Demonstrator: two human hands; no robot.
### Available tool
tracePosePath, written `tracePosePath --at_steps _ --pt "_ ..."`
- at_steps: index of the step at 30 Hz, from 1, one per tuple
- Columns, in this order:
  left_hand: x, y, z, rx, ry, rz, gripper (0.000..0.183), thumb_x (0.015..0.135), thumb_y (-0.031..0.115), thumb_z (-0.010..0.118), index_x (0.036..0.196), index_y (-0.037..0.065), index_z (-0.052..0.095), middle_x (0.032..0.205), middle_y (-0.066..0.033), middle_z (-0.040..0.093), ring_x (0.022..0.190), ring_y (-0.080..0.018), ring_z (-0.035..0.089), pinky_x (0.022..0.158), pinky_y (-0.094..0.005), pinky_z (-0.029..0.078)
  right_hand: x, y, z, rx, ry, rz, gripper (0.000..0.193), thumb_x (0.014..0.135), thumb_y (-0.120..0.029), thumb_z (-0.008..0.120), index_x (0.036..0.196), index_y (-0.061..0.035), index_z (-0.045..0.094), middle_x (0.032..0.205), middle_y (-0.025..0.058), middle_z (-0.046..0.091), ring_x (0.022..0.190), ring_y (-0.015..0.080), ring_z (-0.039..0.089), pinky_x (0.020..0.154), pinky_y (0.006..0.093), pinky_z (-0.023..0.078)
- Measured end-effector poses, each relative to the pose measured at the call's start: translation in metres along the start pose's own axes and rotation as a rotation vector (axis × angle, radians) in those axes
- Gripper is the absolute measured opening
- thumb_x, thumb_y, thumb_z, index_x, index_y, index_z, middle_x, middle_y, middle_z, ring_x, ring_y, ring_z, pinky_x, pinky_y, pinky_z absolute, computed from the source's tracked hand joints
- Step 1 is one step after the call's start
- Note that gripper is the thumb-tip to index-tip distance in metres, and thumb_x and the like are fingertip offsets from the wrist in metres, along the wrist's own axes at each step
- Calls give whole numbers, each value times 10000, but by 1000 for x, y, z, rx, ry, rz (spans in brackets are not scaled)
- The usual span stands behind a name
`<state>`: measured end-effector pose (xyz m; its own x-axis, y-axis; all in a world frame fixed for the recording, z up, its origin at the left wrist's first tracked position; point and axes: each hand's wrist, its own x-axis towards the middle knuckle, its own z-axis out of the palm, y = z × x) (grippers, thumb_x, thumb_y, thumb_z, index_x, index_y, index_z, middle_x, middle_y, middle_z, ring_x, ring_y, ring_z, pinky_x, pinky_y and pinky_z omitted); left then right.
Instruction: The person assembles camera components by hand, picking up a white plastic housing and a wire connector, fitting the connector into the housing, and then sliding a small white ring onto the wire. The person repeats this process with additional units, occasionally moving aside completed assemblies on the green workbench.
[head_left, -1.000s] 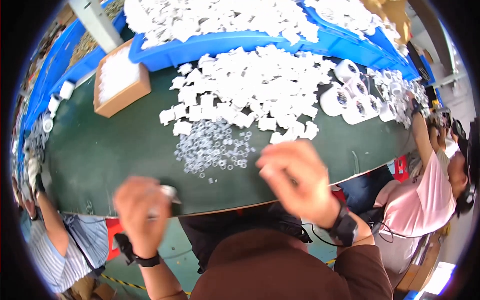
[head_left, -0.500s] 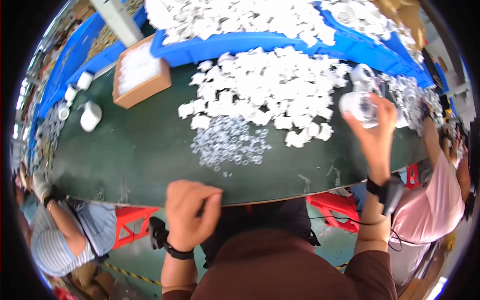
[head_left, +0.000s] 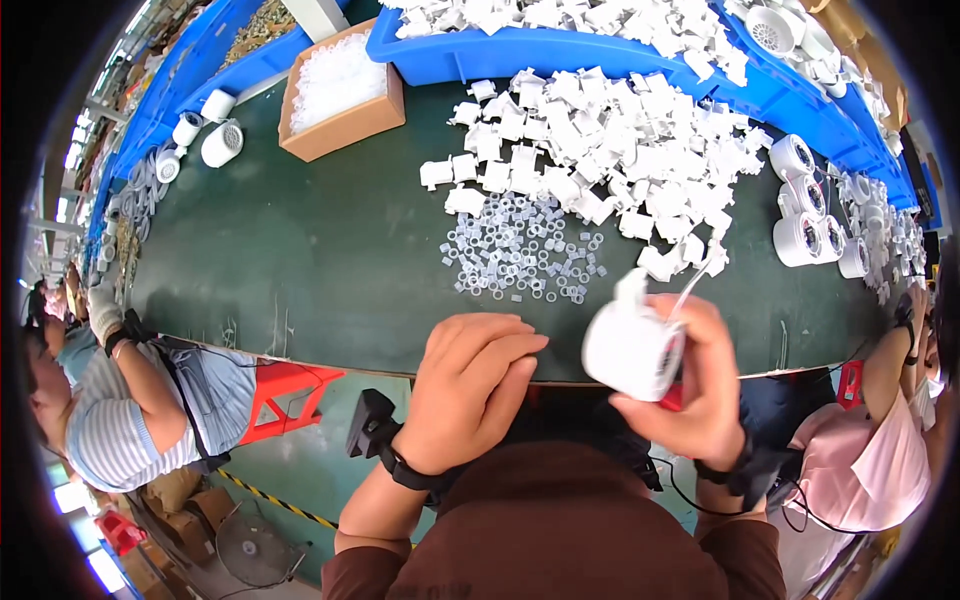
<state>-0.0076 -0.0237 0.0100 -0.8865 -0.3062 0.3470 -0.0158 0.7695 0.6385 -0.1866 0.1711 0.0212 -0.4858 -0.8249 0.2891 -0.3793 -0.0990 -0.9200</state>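
Observation:
My right hand (head_left: 690, 385) grips a white cylindrical plastic housing (head_left: 630, 345) with a short neck and a thin white wire, held just over the table's near edge. My left hand (head_left: 475, 390) is beside it on the left, fingers bent and pressed together; nothing shows in its grasp. Beyond both hands lies a pile of small translucent rings (head_left: 520, 245) on the dark green table (head_left: 290, 250). Behind the rings spreads a heap of white plastic brackets (head_left: 610, 150).
A cardboard box (head_left: 345, 125) of clear small parts stands at the back left, near several white housings (head_left: 222, 143). More round housings (head_left: 798, 240) stand at the right. Blue bins (head_left: 560, 50) line the back. Co-workers sit at left and right; a red stool (head_left: 285, 400) stands at the left.
My right hand has brought the white housing from the right side of the table toward me and leftward. My left hand has moved a little right. The head view has shifted.

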Motion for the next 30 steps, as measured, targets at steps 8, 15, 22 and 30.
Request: tracePosePath --at_steps 8,15,22,30 --pt "-6 23 20 -354 189 -151 580 915 115 700 1407 -54 444 1397 -244 488 1289 -389 470 1077 -438 389 10 -5 66 -348 -68 -233 582 748 45 788 1295 -6 595 1400 216 570 1073 366 633 894 412 527" --pt "-2 25 16 -185 208 -130 497 786 79 712 1256 4 571 1293 -204 556 1113 -379 541 954 -445 456 26 -17 37 358 -197 166 510 869 2 769 1337 -5 566 1107 94 597 932 129 581 808 270 450" --pt "6 26 8 -181 205 -184 259 853 15 584 1105 -18 632 1158 -178 631 1004 -328 585 879 -393 477 28 -24 45 494 -97 246 208 922 147 623 1095 31 621 1069 115 617 965 157 635 799 279 542" --pt "9 29 10 -196 202 -165 205 902 30 568 1090 -25 628 1137 -183 653 989 -322 590 879 -394 475 18 -11 72 481 65 286 92 995 36 603 1081 4 594 1046 47 607 927 96 596 797 259 509"
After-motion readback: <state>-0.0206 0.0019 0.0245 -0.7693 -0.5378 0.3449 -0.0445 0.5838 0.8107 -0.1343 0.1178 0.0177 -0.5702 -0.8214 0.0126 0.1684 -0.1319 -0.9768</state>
